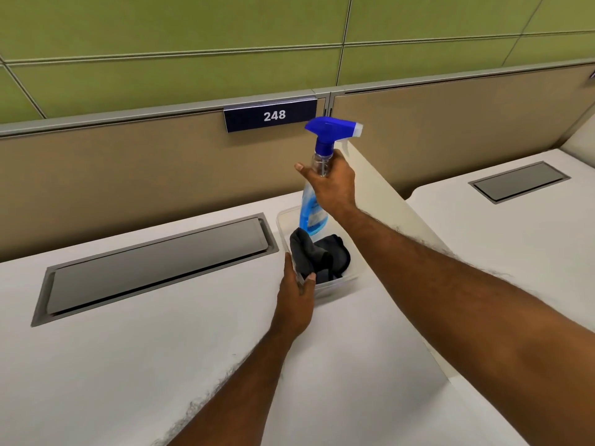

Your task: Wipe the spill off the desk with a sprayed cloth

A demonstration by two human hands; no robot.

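The right hand [331,181] is closed around the thin neck of a clear plastic spray bottle [310,206] with blue liquid and a blue trigger head, just under the trigger. This hold is good for carrying the bottle upright, but no finger is on the trigger yet, so I judge that spraying has not begun. The base of the spray bottle is below this hand, at the far end of a clear, shallow plastic container [349,280]. I cannot tell if it stands there or is already lifted a little.

The left hand [296,291] grips the near left corner of the container, with the fingers outside the wall and the thumb over the rim. Probably it keeps the light container from sliding or tipping while the bottle comes out. A crumpled dark grey cloth [322,255] lies inside the container, just beyond the left thumb and touching it, so the cloth is ready to be taken next.

The container rests on the white bench [161,365]. To the left of the left hand there is a grey metal cable flap [154,268] set in the bench. No spill is visible on the bench here; it may be outside the view.
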